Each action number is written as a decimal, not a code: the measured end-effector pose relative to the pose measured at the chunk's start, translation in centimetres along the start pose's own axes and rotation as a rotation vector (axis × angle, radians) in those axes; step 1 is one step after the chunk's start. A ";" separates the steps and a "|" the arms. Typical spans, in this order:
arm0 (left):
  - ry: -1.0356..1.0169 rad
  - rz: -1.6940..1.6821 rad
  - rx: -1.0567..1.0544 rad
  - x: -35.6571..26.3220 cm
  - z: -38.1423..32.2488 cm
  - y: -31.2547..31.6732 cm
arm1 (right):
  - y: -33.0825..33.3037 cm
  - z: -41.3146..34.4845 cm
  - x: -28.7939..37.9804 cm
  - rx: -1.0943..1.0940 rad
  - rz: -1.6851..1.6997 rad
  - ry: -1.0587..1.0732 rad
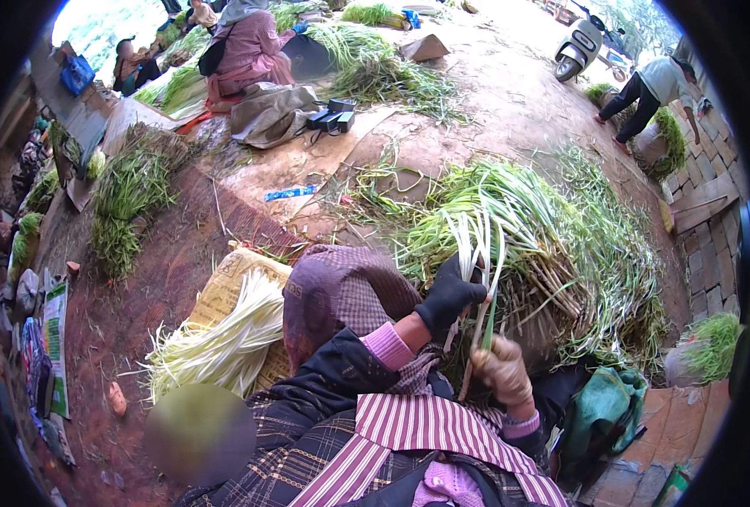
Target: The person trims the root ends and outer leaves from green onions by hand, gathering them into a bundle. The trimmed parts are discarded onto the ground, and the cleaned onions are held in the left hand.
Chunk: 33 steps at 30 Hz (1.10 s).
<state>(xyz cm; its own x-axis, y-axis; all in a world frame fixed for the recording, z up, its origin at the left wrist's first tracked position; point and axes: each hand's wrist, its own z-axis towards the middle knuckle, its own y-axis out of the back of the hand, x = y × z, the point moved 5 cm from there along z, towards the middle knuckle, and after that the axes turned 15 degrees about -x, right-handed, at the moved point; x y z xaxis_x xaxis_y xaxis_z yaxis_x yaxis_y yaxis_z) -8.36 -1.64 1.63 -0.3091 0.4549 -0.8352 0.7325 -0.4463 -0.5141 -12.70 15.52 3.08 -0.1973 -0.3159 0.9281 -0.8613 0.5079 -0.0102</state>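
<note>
My left hand [452,295], in a black glove, is closed around several long white stalks [484,237] whose upper ends stick up past the fingers. Just below and to the right, my right hand [503,372], in a pale brown glove, grips the lower part of the same stalks, with a green leaf [489,320] between the two hands. Behind them lies a large heap of leafy green stalks [498,203] with brown root ends. Left of my knee, a bundle of pale, peeled-looking stalks [223,336] rests on a yellow printed sack [229,288].
Loose green leaves [622,253] are strewn at the right. A green bag [606,405] lies beside me. Another green bundle [131,196] stands at the left. A person in pink [254,47] sits ahead; another [657,89] bends near a scooter [579,47].
</note>
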 end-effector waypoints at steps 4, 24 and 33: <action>-0.138 -0.083 -0.172 -1.3 0.7 1.4 | 1.3 -2.6 -6.1 0.244 -0.167 -0.331; -0.134 0.091 -0.140 3.1 0.6 0.8 | -0.2 3.8 -2.4 -0.144 0.087 0.130; -0.057 -0.215 -0.168 -1.7 1.8 2.8 | 8.0 -3.3 -12.4 0.201 -1.310 -0.115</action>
<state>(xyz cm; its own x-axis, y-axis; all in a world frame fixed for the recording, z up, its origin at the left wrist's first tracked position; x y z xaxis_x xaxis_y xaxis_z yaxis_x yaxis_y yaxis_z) -6.83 -5.03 1.24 -0.4987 0.4790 -0.7224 0.7352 -0.2077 -0.6452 -15.62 26.09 -7.26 0.7955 -0.5480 0.2585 -0.4961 -0.3442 0.7971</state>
